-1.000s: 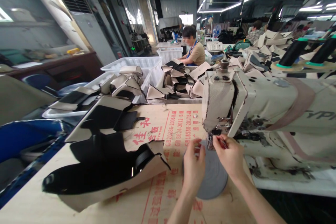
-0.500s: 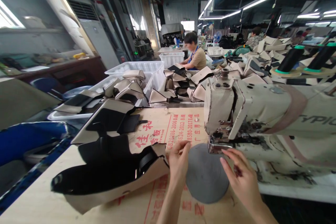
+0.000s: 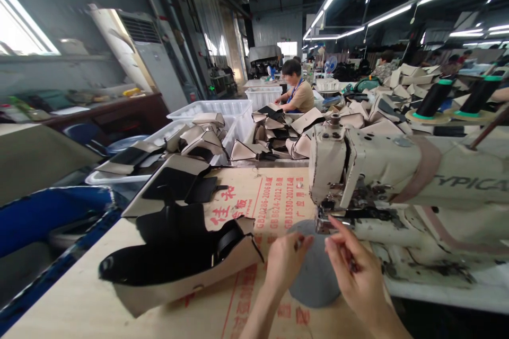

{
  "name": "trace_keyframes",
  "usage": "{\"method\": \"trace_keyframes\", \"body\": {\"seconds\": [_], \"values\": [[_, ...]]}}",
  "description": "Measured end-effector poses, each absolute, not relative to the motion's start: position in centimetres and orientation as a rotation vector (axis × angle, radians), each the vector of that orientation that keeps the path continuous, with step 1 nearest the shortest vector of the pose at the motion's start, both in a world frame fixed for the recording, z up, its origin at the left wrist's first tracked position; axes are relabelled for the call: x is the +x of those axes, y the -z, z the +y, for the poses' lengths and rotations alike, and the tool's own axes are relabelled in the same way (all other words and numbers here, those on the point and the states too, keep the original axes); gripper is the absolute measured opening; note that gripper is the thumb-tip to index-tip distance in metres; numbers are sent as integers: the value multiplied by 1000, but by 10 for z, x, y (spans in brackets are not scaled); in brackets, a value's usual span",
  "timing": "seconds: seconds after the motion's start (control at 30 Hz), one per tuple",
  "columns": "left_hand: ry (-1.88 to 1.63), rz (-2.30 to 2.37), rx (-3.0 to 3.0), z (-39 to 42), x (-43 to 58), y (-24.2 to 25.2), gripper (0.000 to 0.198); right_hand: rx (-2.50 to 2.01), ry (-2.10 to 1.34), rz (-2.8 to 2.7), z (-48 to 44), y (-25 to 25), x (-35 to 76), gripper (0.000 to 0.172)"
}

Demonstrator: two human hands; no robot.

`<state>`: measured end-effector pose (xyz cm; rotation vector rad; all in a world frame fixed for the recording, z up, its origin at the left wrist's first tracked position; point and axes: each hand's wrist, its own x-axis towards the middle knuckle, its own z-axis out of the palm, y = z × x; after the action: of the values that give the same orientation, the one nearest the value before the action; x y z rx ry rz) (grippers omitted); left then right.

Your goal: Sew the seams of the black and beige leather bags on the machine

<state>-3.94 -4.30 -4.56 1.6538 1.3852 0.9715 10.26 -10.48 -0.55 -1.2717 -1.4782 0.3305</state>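
My left hand is curled with thumb and fingertips pinched together, just left of the needle area of the beige sewing machine. Beside it, my right hand pinches too, its fingertips right under the machine's head. What either pinch holds is too small to make out, perhaps thread. Both hands hover over a grey round pad on the wooden table. A black and beige shoe upper lies to the left of my left hand.
More cut shoe pieces are piled at the table's far side and in white plastic bins. Black thread cones stand behind the machine. Another person sits further back. A blue chair is at the left.
My hands dropped away from the needle and spread apart, then came back together under the machine's head with fingers pinched. The camera shifted slightly.
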Motion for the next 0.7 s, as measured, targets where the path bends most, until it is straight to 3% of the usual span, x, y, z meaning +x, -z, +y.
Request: {"method": "trace_keyframes", "body": {"seconds": [0.07,0.17,0.27,0.33,0.43,0.57,0.7], "values": [[-959,1368,1579,-43,-41,49,37,-1267,-375,-1429,-96,1,92,49],[-1151,1159,1196,-36,-37,47,33,-1221,-405,-1354,-85,-7,76,53],[-1301,817,768,-26,-27,42,28,-1160,-443,-1239,-76,-16,64,45],[-1324,686,594,-20,-20,39,29,-1170,-376,-1151,-70,-18,64,29],[-1311,770,682,-12,-8,38,37,-1259,-70,-1331,-61,-11,80,13],[-1259,915,941,-2,3,43,41,-1228,243,-1855,-57,-4,114,15],[-1230,1006,1206,2,-8,44,37,-1152,162,-1905,-75,-6,138,28]]}}
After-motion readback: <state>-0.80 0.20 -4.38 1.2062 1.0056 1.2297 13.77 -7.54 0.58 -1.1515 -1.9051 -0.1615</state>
